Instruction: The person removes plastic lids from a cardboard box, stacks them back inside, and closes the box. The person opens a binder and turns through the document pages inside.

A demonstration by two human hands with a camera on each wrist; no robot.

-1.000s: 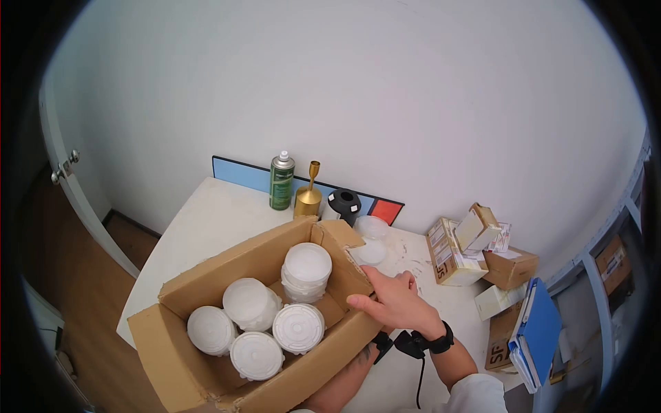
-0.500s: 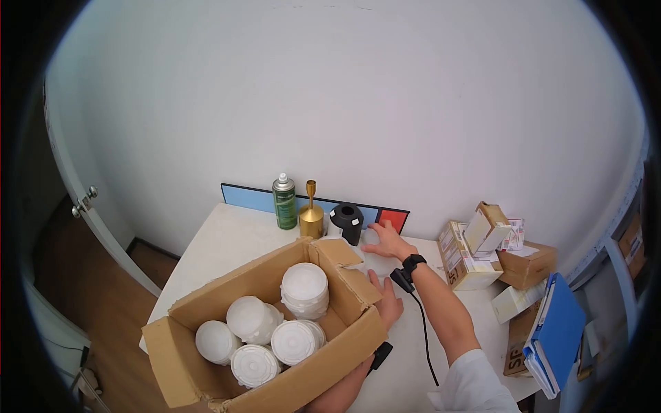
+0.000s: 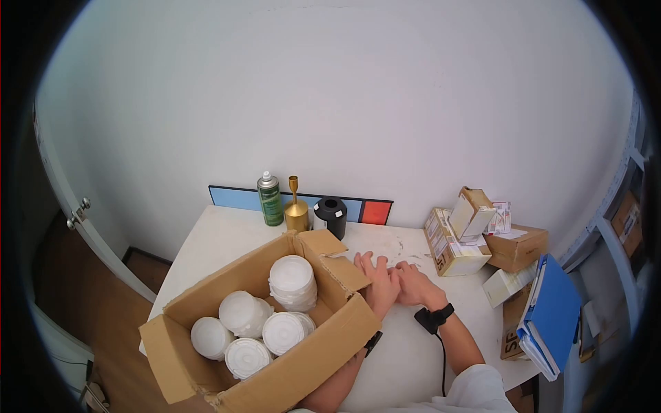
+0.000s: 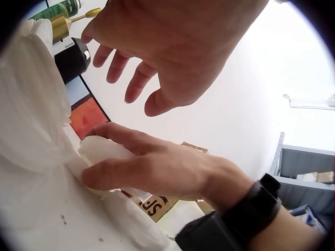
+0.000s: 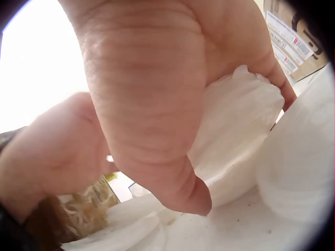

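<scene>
My right hand (image 3: 416,286) grips a translucent white plastic tub (image 4: 102,151), thumb on one side and fingers on the other. In the right wrist view this tub (image 5: 235,125) lies tilted close over the white table, behind my thumb (image 5: 183,178). My left hand (image 3: 380,286) is just left of the right one, beside the cardboard box (image 3: 310,354). In the left wrist view its fingers (image 4: 138,81) are spread and hold nothing. Several white lidded round tubs (image 3: 290,274) stand inside the box. The gripped tub is hidden by the hands in the head view.
Along the back of the table (image 3: 406,344) stand a green spray can (image 3: 270,199), a gold candlestick (image 3: 297,215) and a black-topped container (image 3: 330,217). Parcel boxes (image 3: 458,255) are piled at the right, with a blue binder (image 3: 551,316) beside them.
My right hand has left the box edge, reached to the tubs behind it, then come back toward me. The left hand has moved out beside the box, next to the right.
</scene>
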